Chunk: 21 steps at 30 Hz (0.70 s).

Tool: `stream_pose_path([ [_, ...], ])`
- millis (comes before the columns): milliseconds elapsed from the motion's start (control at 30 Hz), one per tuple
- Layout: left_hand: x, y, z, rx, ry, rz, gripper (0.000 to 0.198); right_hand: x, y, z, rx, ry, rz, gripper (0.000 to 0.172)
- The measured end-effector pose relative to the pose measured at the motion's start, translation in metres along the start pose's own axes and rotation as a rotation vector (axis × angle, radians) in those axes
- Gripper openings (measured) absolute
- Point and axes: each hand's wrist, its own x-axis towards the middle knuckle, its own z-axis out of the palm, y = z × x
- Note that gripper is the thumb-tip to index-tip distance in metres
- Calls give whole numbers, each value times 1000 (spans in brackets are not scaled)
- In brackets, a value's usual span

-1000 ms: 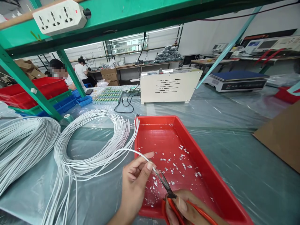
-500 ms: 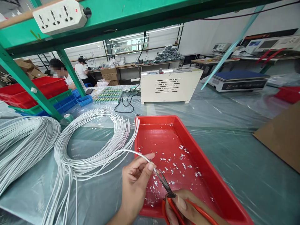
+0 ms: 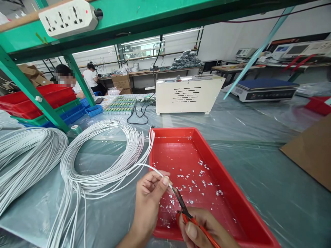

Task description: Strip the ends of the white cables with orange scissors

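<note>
Between thumb and fingers, my left hand [image 3: 150, 199] pinches a white cable [image 3: 150, 167] near its end. The cable arcs over from a large coil of white cables [image 3: 103, 179] on the left. My right hand [image 3: 204, 227] is wrapped round the orange handles of a pair of pliers [image 3: 184, 206]. The dark jaws point up and left and meet the cable's end just past my left fingertips; whether they grip it I cannot tell. Both hands are over the near left part of a red tray [image 3: 232, 193], which has small silvery-white scraps [image 3: 203, 182] scattered in it.
A second cable coil [image 3: 26, 155] lies at far left. Behind the tray stand a cream metal box [image 3: 190, 94] and a scale [image 3: 263, 90]. A green beam with a power strip [image 3: 68, 19] crosses overhead. Stacked bins [image 3: 38, 103] and two people are at back left.
My right hand has shifted slightly left, and the plier handles have come closer together. My left hand keeps its pinch on the cable, almost unmoved.
</note>
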Motion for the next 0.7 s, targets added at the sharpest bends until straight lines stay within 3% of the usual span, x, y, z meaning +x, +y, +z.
stream_pose_path([
  [100,0,0,1,1,-12,-20,9,2,-1,-1,-100,151,-94,55],
  [167,-3,0,2,53,2,-9,10,1,-5,0,-185,327,-153,48],
  [267,-9,-4,4,170,56,30,11,-2,-9,1,-279,604,-231,30],
  [333,-13,-8,6,227,79,73,10,-3,-11,1,-310,713,-290,18],
  [500,-19,-16,9,302,47,216,3,-3,-11,0,-368,769,-399,5],
  [700,-21,-18,10,397,17,348,8,-2,-11,-1,-445,781,-449,6],
])
